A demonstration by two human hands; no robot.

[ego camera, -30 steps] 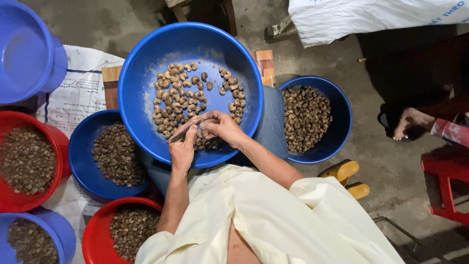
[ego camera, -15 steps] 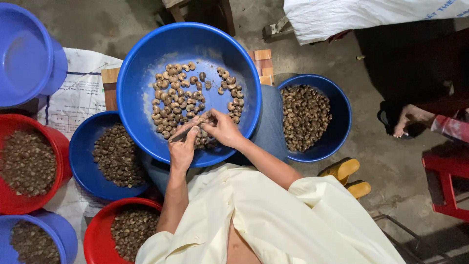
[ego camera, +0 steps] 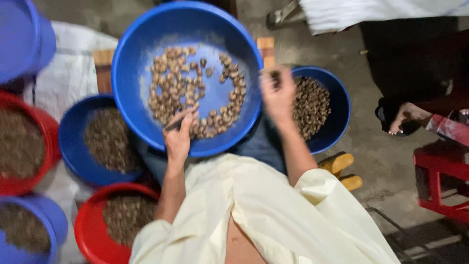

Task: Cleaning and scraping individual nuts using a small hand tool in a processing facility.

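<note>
Resting in the big blue basin [ego camera: 141,63] at 6 o'clock, left hand [ego camera: 179,137] pinches a thin dark tool among the nuts [ego camera: 183,88]. Right hand [ego camera: 277,95], blurred, lifted at 3 o'clock, fingers closed on small dark bit, over smaller blue bowl [ego camera: 337,122].

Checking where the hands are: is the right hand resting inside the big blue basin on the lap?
No, the right hand is raised over the gap beside the big blue basin.

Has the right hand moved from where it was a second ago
Yes. The right hand has left the nuts beside the left hand in the big blue basin and swung right, now blurred over the rim toward the smaller blue bowl.
</note>
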